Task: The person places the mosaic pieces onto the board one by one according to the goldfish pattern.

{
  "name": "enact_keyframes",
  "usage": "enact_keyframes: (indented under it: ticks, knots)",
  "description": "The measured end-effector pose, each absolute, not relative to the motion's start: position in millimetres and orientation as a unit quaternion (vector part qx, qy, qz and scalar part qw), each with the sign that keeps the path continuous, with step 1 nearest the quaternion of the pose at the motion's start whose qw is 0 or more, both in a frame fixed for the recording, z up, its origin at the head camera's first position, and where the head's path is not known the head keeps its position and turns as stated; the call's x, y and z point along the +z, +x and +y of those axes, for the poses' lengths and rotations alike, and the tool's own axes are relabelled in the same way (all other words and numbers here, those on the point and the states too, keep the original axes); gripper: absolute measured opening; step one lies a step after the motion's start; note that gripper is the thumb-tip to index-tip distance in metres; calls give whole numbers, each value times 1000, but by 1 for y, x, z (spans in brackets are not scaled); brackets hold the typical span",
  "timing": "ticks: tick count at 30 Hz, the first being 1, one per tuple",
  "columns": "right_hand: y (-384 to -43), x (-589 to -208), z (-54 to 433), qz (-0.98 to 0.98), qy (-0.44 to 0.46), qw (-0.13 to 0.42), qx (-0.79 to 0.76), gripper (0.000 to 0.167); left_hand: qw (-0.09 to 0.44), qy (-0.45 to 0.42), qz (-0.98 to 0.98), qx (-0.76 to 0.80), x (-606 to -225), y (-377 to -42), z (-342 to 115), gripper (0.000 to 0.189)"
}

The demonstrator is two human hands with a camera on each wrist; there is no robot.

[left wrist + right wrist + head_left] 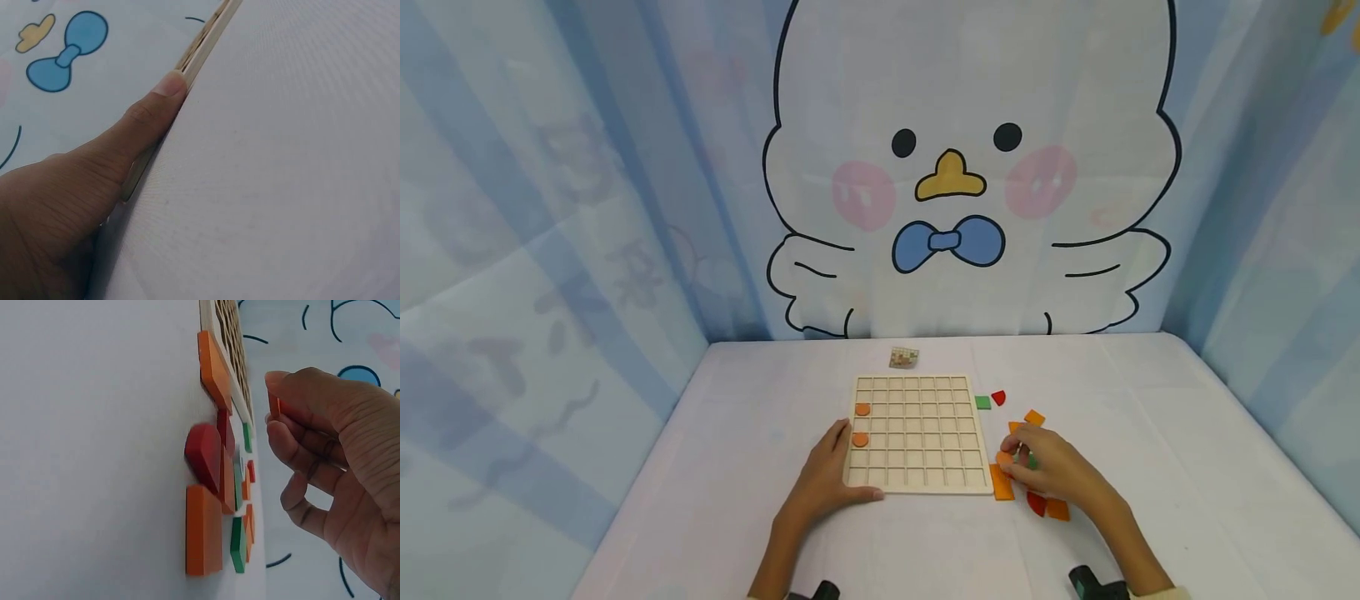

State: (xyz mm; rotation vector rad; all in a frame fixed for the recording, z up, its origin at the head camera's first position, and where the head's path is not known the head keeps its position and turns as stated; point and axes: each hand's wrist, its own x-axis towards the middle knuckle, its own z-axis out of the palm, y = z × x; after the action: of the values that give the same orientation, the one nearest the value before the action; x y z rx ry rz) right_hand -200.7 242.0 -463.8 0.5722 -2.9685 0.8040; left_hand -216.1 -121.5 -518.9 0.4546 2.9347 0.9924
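Orange piece in right hand, long axis near-vertical in right-wrist view

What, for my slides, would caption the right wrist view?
Right hand pinching an orange piece near loose blocks and a board.

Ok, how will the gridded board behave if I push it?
The gridded board looks thin and flat, so it should slide rather than tip. Its straight edges suggest it is stiff. The two orange discs on it may shift.
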Motion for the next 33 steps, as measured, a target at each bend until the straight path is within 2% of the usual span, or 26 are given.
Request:
enact_keyframes:
  ticks: [4,9,17,23,33]
  knots:
    - [-204,-467,231,-935,227,33,269,15,11,143,938,316,-517,-216,-121,132]
    - [-209,-472,219,-927,247,41,278,16,10,143,937,319,-518,-217,-121,131]
    - [-215,-477,194,-926,243,4,288,15,10,145,939,310,-519,-217,-121,131]
    - [-221,-481,175,-925,269,23,268,15,5,150,940,308,-519,-217,-121,131]
    - [-227,-479,142,-923,280,17,263,16,-7,157,938,309,-520,-218,-122,128]
